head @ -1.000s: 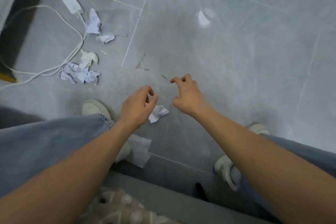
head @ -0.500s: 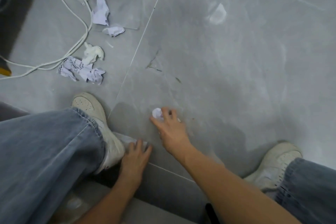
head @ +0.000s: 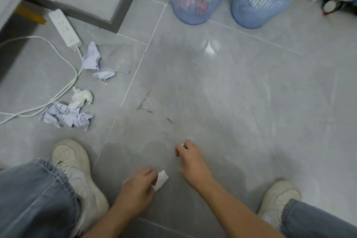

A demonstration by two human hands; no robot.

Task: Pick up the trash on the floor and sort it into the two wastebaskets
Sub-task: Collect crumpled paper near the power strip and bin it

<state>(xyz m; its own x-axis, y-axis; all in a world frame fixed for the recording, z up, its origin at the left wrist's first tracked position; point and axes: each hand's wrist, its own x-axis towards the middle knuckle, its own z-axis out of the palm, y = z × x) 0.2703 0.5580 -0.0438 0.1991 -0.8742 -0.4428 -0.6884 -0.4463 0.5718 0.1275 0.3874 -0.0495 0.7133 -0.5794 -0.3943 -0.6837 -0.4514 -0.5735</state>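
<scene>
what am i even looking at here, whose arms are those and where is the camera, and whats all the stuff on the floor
There is no machine here. A person wears a wide-angle camera on the head, so the one view looks down their own arms to a grey tiled floor. Their shoes and jeans show at the bottom corners.

The left hand holds a white scrap of paper. The right hand pinches a small white wad, mostly hidden by the fingers.

More crumpled paper lies at the left: two pieces by a clear plastic sheet, plus a tissue and a printed sheet. A white power strip and its cable lie alongside.

Two blue wastebaskets stand at the top: the left one holds colourful wrappers, the right one pale items.
</scene>
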